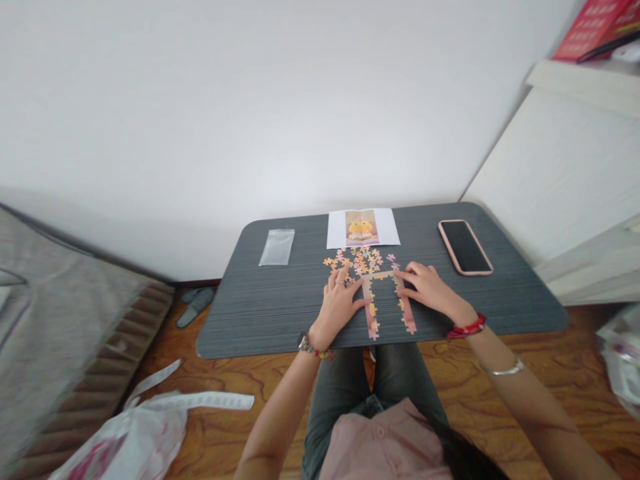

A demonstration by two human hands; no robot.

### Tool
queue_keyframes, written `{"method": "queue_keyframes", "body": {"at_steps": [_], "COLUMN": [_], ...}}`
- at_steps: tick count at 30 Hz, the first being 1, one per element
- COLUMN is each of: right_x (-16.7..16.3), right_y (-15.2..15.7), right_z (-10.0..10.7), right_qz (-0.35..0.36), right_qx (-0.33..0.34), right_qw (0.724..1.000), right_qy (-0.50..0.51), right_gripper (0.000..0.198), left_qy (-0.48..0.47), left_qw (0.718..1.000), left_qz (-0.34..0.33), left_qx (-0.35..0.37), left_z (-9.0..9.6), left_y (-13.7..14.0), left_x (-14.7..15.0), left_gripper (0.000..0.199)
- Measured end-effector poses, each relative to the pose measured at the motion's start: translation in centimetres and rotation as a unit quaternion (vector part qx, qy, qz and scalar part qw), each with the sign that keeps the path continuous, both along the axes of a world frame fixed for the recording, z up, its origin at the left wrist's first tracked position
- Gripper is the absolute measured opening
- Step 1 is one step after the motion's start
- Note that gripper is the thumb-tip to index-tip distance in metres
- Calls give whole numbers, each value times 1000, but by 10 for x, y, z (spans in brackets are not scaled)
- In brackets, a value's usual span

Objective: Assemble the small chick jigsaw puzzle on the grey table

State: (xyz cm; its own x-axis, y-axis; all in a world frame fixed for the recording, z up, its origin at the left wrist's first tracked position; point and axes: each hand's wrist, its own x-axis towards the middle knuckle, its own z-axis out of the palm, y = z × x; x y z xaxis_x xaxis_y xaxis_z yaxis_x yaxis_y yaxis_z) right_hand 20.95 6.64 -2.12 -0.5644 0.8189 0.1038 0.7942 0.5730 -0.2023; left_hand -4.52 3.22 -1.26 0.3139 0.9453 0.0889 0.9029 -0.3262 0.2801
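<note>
On the dark table lies a jigsaw puzzle frame, joined along its top, left and right sides, with its side near me open. My left hand rests at its upper left corner, fingers spread, thumb and forefinger touching the left strip. At the upper right corner my right hand lies with fingers apart, fingertips on the right strip. Loose puzzle pieces in orange, yellow and pink are heaped just beyond the frame, some partly hidden by my left hand. Behind them is a reference sheet printed with a yellow cartoon figure.
A clear plastic bag lies at the table's left, and a phone at its right. The table stands against a white wall, beside a white cabinet. Slippers and a plastic bag are on the floor.
</note>
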Motion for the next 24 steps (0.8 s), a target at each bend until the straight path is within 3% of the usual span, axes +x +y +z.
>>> {"method": "queue_keyframes", "body": {"at_steps": [5,14,24], "right_x": [-3,-16,-15], "right_y": [14,68,83], "right_z": [4,8,-2], "right_qz": [-14,-92,-109], "right_qx": [2,0,7], "right_qw": [1000,993,990], "right_qy": [6,-70,-89], "right_gripper": [41,43,44], "left_qy": [8,54,54], "left_qw": [999,989,988], "left_qz": [33,134,141], "left_qx": [22,38,31], "left_z": [5,0,-7], "left_y": [18,83,93], "left_x": [-7,-34,-41], "left_gripper": [48,37,36]}}
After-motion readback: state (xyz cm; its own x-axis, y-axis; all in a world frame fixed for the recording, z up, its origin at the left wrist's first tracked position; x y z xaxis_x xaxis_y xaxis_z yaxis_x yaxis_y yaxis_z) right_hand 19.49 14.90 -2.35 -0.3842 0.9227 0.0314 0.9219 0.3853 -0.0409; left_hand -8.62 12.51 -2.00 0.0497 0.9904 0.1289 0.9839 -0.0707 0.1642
